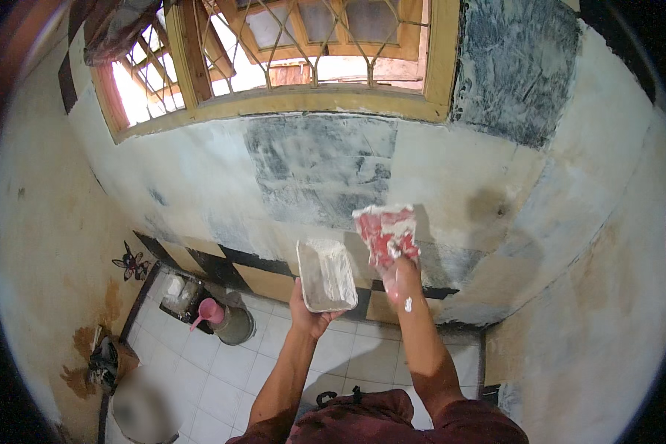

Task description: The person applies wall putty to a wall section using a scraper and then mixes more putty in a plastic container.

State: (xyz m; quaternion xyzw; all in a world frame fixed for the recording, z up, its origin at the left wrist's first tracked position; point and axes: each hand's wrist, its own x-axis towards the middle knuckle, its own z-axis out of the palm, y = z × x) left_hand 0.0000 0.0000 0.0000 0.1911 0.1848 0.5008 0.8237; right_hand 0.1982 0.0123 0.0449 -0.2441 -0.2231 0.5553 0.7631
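Observation:
My left hand (307, 314) is closed on the lower left edge of a shallow rectangular tray (311, 280). White putty (336, 270) lies along the tray's right side and far end. Just to the right, my right hand (402, 281) grips a red flat putty spreader (381, 235), its face smeared with white putty. Its handle is mostly hidden in my fingers. White smears also mark my right wrist. Both the tray and the spreader are held up in front of the wall (451, 174); whether the spreader touches it, I cannot tell.
A yellow wooden window frame (288, 109) with a metal grille spans the wall above. Dark patches (322, 159) show through white coating. On the tiled floor (233, 370), a pink dipper (210, 311) rests on a bucket (237, 328). A dark object (105, 362) stands by the left wall.

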